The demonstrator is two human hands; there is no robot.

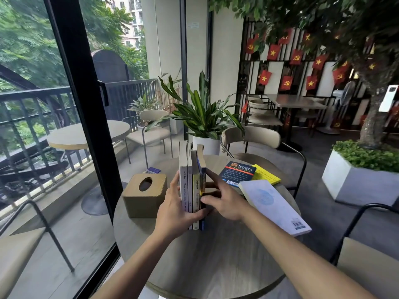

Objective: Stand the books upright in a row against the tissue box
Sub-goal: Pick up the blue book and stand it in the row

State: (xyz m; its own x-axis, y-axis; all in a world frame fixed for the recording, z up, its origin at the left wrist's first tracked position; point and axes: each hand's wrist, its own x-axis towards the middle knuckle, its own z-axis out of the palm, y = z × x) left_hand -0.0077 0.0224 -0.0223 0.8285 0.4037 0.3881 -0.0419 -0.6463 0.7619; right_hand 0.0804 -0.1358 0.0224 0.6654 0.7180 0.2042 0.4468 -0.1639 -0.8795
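Several books [192, 184] stand upright in a tight row on the round wooden table [216, 266], spines toward me: white, white, yellow, blue. My left hand [172, 210] presses the row's left side and wraps under the spines. Against the blue book on the right rests my right hand [224, 201]. The wooden tissue box [145, 195] sits to the left, with a visible gap between it and the row. Three more books lie flat at the right: a dark blue one [237, 172], a yellow one [267, 175] and a pale one [274, 203].
A small purple card [153, 170] lies behind the tissue box. A potted plant [205, 145] and a beige chair [254, 139] stand beyond the table. A glass door frame [86, 126] runs along the left. Chairs flank the table's near left and right.
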